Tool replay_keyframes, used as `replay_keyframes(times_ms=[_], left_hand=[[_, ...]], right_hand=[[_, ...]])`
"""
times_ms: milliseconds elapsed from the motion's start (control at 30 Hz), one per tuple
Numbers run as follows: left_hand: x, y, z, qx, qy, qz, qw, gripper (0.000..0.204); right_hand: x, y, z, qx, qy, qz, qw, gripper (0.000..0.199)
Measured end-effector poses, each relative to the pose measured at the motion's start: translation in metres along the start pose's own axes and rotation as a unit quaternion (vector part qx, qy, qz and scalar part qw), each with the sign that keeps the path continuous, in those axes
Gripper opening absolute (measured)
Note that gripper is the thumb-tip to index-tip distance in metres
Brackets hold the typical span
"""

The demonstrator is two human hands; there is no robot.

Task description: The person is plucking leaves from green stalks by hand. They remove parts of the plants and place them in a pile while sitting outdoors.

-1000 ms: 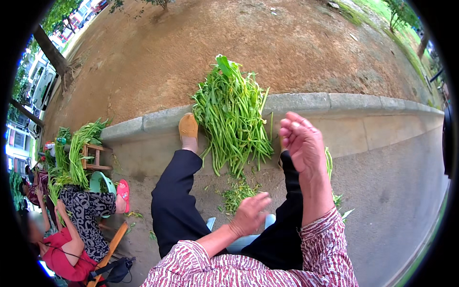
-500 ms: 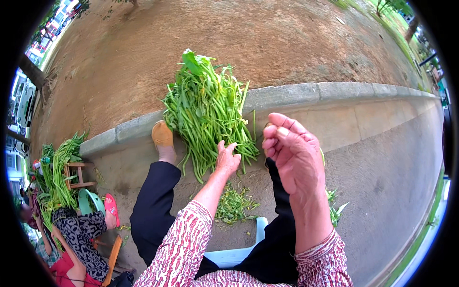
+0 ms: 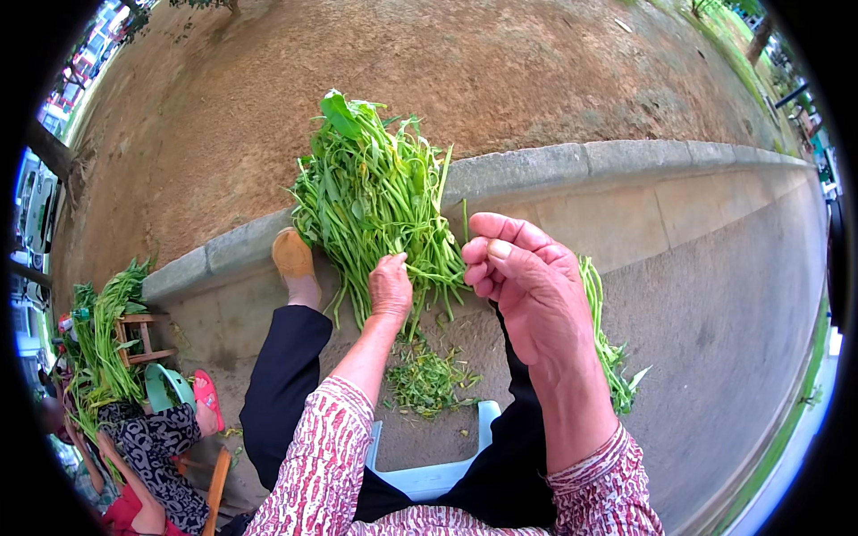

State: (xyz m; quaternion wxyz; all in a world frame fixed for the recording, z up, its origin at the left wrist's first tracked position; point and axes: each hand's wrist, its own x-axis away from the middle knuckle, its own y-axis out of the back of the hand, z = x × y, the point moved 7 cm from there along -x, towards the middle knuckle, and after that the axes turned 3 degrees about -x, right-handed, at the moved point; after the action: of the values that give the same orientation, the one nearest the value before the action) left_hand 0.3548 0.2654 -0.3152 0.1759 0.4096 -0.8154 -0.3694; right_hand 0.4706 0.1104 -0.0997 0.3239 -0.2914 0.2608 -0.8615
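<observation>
A big heap of leafy green vegetable stems [image 3: 371, 196] leans over the concrete kerb in front of me. At its lower, near end, my left hand [image 3: 391, 288] is closed with its fingertips on the stems. To the right of the heap, my right hand [image 3: 529, 281] is raised, palm turned up, thumb and fingers pinched together. Whatever is between those fingers is too small to make out. Beyond its fingertips shows one thin upright green stem [image 3: 465, 220]. Partly hidden behind my right wrist, more long green stems [image 3: 610, 353] lie on the pavement.
Green scraps [image 3: 431, 380] are scattered between my feet, before a light blue plastic stool [image 3: 429, 482]. The kerb [image 3: 527, 171] borders bare brown soil [image 3: 500, 80]. At left, a person in patterned trousers [image 3: 156, 447] sits by a wooden stool [image 3: 143, 338] heaped with greens.
My left hand has moved slightly left and its spread fingers have closed at the stems. My right hand stays pinched, a little nearer the heap. The view has shifted slightly.
</observation>
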Motion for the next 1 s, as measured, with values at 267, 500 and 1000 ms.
replay_keyframes(times_ms=[267,500,1000], left_hand=[[-0.003,0.061,0.014,0.172,0.024,-0.09,0.981,0.012],[-0.009,0.093,-0.014,0.432,0.062,-0.088,0.896,0.024],[0.03,-0.048,0.007,0.027,-0.012,0.109,0.994,0.037]], right_hand=[[-0.002,0.006,0.004,0.006,0.018,-0.01,1.0,0.024],[-0.002,0.011,0.005,0.009,0.027,-0.012,1.0,0.024],[0.008,-0.006,0.005,0.001,0.005,0.01,1.0,0.029]])
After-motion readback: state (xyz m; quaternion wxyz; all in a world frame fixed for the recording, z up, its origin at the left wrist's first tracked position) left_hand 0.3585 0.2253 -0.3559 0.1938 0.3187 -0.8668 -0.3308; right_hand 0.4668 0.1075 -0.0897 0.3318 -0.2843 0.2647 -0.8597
